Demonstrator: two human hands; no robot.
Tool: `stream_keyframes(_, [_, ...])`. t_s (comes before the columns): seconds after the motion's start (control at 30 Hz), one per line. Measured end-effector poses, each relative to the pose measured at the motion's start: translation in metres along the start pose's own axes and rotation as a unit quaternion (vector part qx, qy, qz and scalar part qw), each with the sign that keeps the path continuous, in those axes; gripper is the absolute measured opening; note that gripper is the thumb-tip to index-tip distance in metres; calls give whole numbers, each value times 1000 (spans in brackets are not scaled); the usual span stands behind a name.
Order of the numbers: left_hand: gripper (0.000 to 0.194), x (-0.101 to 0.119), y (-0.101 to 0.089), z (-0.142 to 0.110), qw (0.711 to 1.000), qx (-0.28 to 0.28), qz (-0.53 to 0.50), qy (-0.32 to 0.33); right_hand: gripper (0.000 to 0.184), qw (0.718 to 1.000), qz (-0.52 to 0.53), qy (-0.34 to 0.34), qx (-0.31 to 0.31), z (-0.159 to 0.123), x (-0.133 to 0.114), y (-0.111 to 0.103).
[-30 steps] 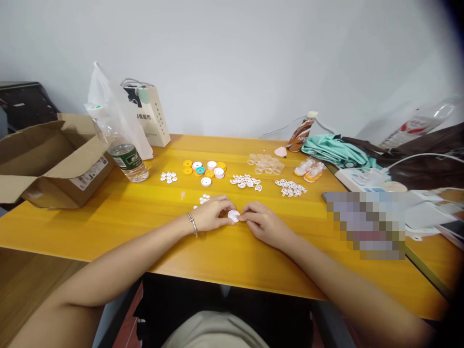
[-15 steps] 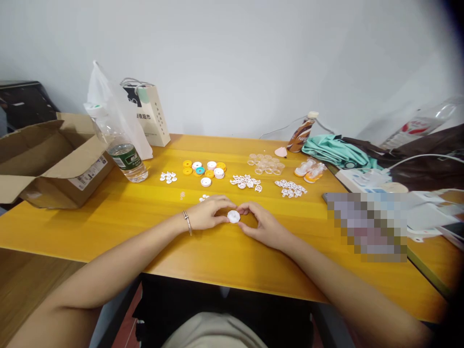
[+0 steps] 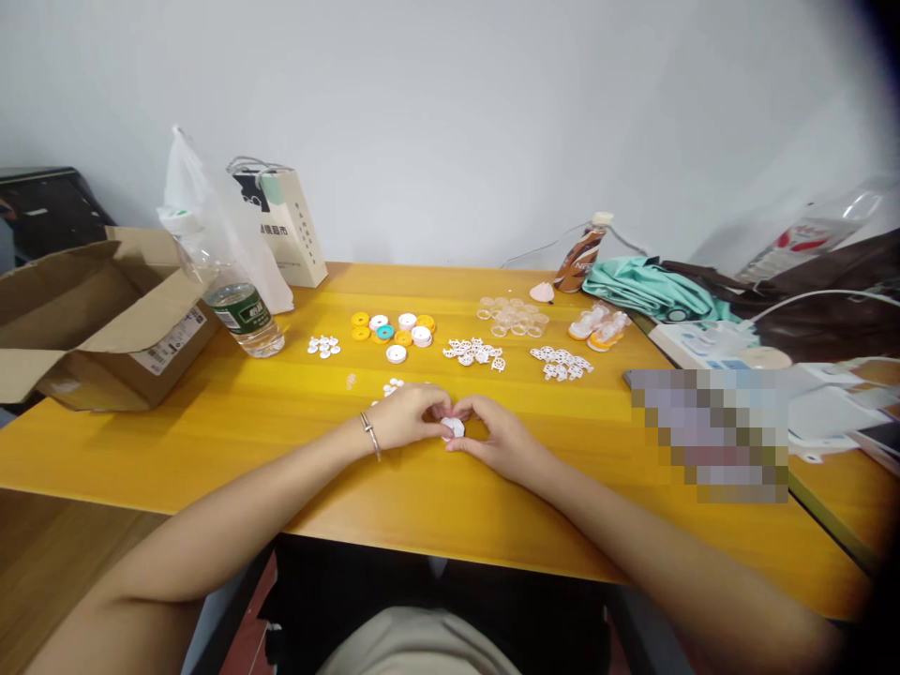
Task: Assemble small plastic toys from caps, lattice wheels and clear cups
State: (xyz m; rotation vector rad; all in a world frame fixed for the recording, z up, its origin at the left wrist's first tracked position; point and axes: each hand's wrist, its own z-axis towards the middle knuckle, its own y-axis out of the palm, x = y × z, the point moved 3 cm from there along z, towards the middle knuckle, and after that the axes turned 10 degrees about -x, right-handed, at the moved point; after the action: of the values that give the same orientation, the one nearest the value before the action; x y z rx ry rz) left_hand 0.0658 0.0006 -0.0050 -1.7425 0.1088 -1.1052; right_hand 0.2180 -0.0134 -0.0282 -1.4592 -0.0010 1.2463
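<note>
L hand (image 3: pixel 410 415) & R hand (image 3: pixel 503 439) both pinch small round white plastic disc (image 3: pixel 454 428), ctr of frame. Yellow-brown wooden desk (image 3: pixel 422 497) below.

Yellow table (image 3: pixel 281 469) (faintly streaked)

Open tabletop (image 3: pixel 457 506) runs between the hands and the near edge, reaching under both forearms. The white disc (image 3: pixel 456 428) blocks the gap between the left hand (image 3: pixel 402 418) and the right hand (image 3: pixel 507 441). Beyond them, narrow lanes separate the coloured wheels (image 3: pixel 361 334), spoked pieces (image 3: pixel 470 353) and flat white pieces (image 3: pixel 561 363). The carton (image 3: pixel 133 361) and water bottle (image 3: pixel 244 317) obstruct the left side; the power strip (image 3: pixel 679 353) obstructs the right.
</note>
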Motion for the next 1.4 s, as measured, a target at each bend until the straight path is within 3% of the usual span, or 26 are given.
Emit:
stream_keyframes(0.17, [12, 6, -3, -2, 996, -32, 86, 3, 29, 1000, -3, -4, -11, 1, -4, 2])
stream_keyframes(0.43, [8, 16, 5, -4, 971, -17, 239, 9, 23, 1000, -6, 11, -23, 0, -4, 2])
stream_keyframes(0.67, [9, 11, -3, -1, 989, -58, 138, -11, 27, 1000, -19, -2, -22, 0, -6, 4])
stream_keyframes(1.07, [7, 16, 4, -2, 968, -44, 248, 8, 23, 999, -27, 7, -32, 1, -7, 3])
stream_keyframes(1.4, [12, 12, 0, -10, 964, -56, 238, 100, 25, 999, -18, 3, -27, 0, -6, 2])
